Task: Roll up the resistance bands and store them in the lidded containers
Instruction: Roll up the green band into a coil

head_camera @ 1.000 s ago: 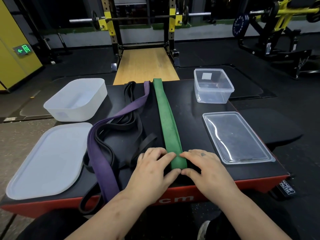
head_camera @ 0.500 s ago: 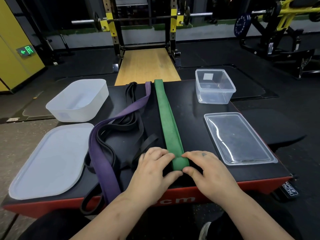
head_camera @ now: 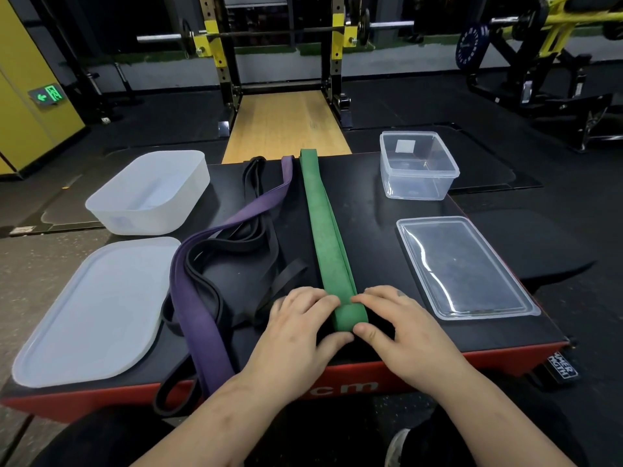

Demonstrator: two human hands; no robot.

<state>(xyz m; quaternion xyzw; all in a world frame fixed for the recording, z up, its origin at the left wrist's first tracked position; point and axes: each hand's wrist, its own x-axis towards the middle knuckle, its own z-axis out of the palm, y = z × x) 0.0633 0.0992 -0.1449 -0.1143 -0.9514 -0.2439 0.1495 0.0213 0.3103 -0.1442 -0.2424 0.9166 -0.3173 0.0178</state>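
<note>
Two white things sat farthest left on the box [head_camera: 371, 203]: the white lid [head_camera: 84, 315] near the front and the white tub [head_camera: 151, 217] behind it, with no band in it. Beside them the purple band [head_camera: 199, 318] lay in a long loose bend, its near end hanging over the front edge. The black bands [head_camera: 256, 237] lay tangled just to its right, touching it. None of these was rolled.

Next came the left hand [head_camera: 296, 332], fingers curled over the left edge of the green band [head_camera: 323, 224] and thumb tucked in at its near end, pinching it. The green band ran straight away from the person, its long axis going from the front edge to the far edge of the box, and its near end sat directly between the hands. That end looked thicker than the rest, likely the first turn of a roll, though the inside of the fold was hidden. The right hand [head_camera: 397, 328] mirrored the left, with fingertips on the right edge and thumb pressed at the end, clamped on the same band. Both hands were equally near, and neither had to reach.

The roll would therefore have to travel forward, away from the body, along that axis, with both hands level or the coil would skew. Farthest right stood the clear tub [head_camera: 418, 183] at the back and the clear lid [head_camera: 465, 264] in front of it, both apart from the band and nearer the right hand.
</note>
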